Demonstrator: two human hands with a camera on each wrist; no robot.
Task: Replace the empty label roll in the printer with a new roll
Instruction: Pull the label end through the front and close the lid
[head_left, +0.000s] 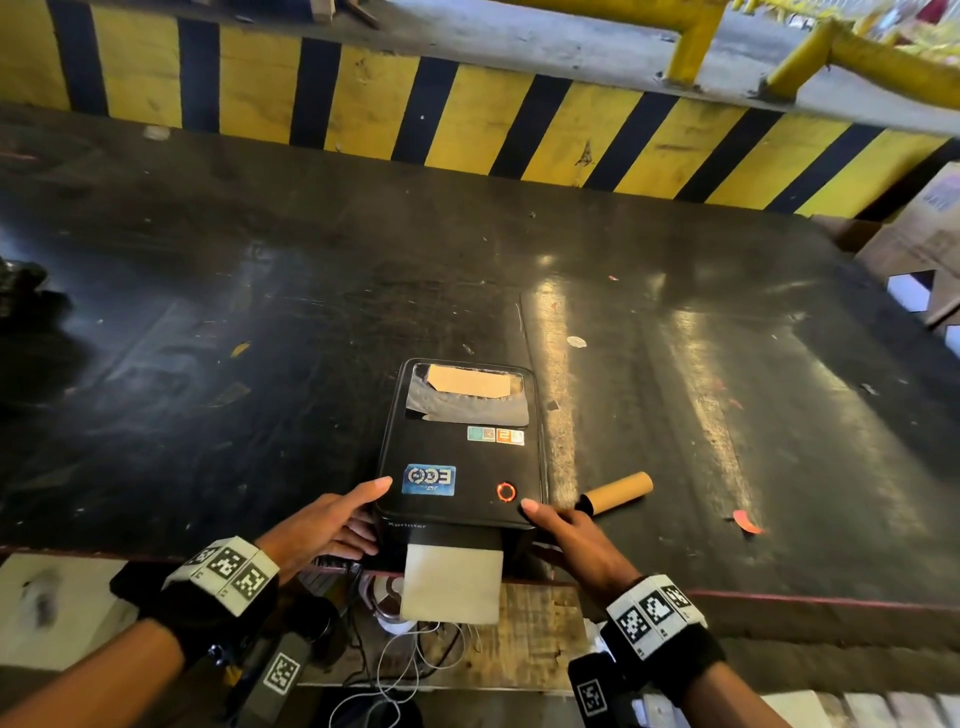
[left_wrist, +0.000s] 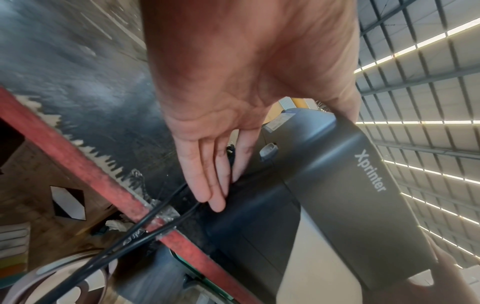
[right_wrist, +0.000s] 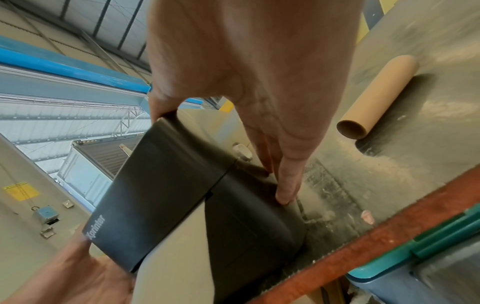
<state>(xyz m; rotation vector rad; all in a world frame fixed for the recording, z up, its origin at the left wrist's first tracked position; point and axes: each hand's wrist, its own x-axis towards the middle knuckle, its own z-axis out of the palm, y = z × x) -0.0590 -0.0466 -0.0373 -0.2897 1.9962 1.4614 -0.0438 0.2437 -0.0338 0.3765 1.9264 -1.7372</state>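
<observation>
A black Xprinter label printer (head_left: 457, 457) stands with its lid down near the front edge of a dark belt (head_left: 260, 312). A strip of blank label paper (head_left: 452, 582) hangs out of its front slot. My left hand (head_left: 371, 512) lies against the printer's left front corner, thumb on the lid and straight fingers (left_wrist: 205, 185) along the side below a grey latch (left_wrist: 269, 151). My right hand (head_left: 561, 530) mirrors it on the right corner, its fingers (right_wrist: 285, 185) straight down the side. An empty cardboard core (head_left: 618, 491) lies on the belt just right of the printer.
A red rail (left_wrist: 78, 160) edges the belt in front, with black cables (left_wrist: 145, 222) crossing it. A yellow-and-black striped barrier (head_left: 467, 119) runs along the far side. Cardboard boxes (head_left: 924, 234) stand at far right. A blue bin with a teal lid (right_wrist: 415, 267) sits below.
</observation>
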